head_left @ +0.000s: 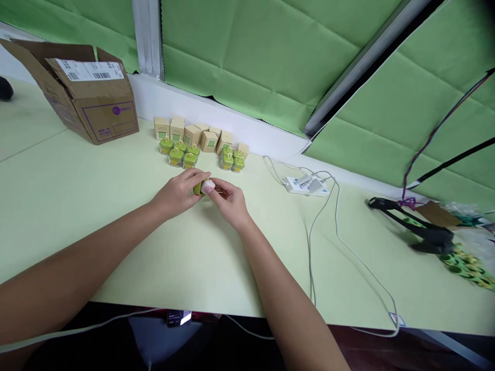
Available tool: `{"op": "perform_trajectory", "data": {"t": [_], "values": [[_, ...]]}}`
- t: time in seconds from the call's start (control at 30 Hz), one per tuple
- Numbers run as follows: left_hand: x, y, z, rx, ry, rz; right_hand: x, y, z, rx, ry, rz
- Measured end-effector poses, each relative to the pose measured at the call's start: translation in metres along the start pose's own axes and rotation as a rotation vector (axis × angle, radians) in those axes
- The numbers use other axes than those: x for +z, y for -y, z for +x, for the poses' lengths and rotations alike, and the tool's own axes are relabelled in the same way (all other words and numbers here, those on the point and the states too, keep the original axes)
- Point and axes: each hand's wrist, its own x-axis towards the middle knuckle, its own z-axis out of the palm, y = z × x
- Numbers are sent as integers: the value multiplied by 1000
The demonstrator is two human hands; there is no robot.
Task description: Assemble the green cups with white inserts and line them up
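Both of my hands meet over the middle of the table. My left hand [178, 193] is closed on a small green lid [197, 189], turned on its side. In my right hand [231, 202] a small white rounded piece [208, 185] is pinched between thumb and fingers, right against the lid. Fingers hide part of both, so I cannot tell whether they are joined. Beyond my hands stand several small see-through jars with green lids [176, 156], in a left group and a right group [227, 160]. Behind them is a row of small brown boxes [177, 129].
An open cardboard carton [110, 116] stands at the back left. To the right lie a white power strip [307, 185] and its cables [340, 226]. Farther right are a black plastic frame [415, 226] and green ring-shaped pieces [466, 268]. A phone [179, 318] lies below the table edge.
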Motion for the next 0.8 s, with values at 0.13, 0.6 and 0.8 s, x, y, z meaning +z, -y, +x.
{"op": "perform_trajectory", "data": {"t": [0.13,0.6,0.8], "values": [[-5,-6,3,-193,32,-36,3,-6,0,-79,-77,12],[-6,-6,2,-206,67,-93,2,-8,-1,-79,-78,8],[-5,-6,4,-186,27,-139,8,-2,-3,-26,-82,141]]}}
